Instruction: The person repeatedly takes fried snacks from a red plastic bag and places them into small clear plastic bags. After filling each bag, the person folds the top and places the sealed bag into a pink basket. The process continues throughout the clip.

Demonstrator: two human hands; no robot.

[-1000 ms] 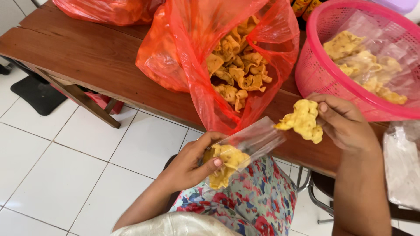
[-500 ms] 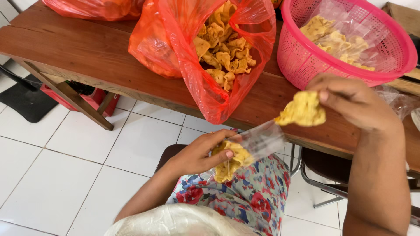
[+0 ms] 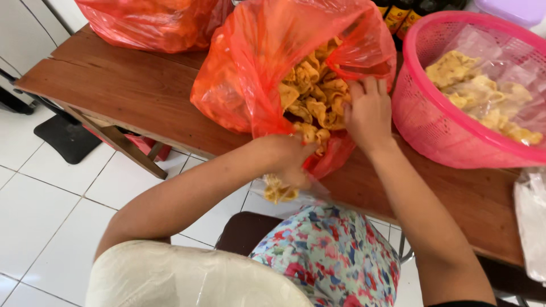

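Observation:
A big red plastic bag (image 3: pixel 256 68) lies open on the brown wooden table (image 3: pixel 131 96), full of yellow fried crackers (image 3: pixel 313 94). My right hand (image 3: pixel 368 111) reaches into the bag's mouth, fingers down among the crackers. My left hand (image 3: pixel 290 162) is at the table's front edge just below the bag's mouth, gripping a small clear plastic bag (image 3: pixel 284 190) partly filled with crackers. The small bag hangs below that hand, above my lap.
A pink plastic basket (image 3: pixel 432 125) lined with clear plastic and holding more crackers stands at the right. A second red bag (image 3: pixel 148 23) lies at the back left. A clear bag (image 3: pixel 532 222) sits at the right edge. White tiled floor lies to the left.
My right hand, which held a clump of crackers over the small bag, has gone up into the red bag. My left hand has lifted the small bag closer to the table edge.

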